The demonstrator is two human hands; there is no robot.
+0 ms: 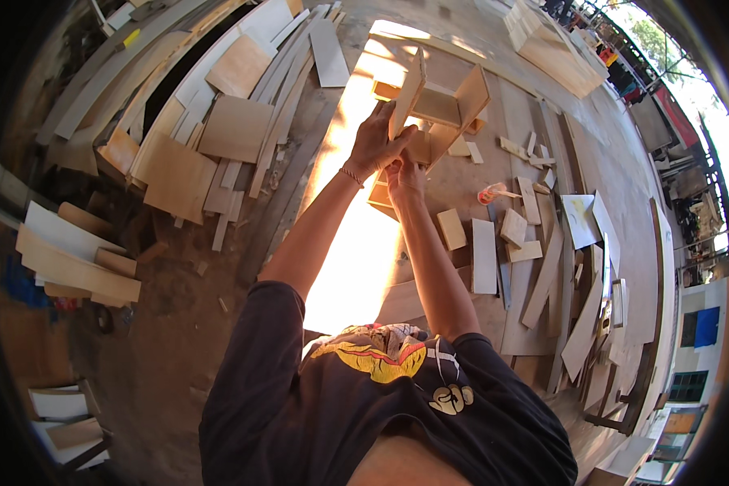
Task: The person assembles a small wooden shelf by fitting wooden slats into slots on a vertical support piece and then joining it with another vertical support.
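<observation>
Ahead of me on the sunlit worktable stands a small wooden frame of thin upright panels joined by crosspieces. My left hand is closed on its near left side, the thumb reaching across toward the right. Just below and to the right, my right hand has its fingers curled against the frame's near edge. The two hands nearly touch, and the right fingertips are partly hidden. Right of the frame lie a red-and-white bottle with a pale nozzle and small wooden blocks.
Boards and panels are piled along the left. On the right of the worktable lie long strips, a white board and a level-like tool. A large wooden box stands at the far right.
</observation>
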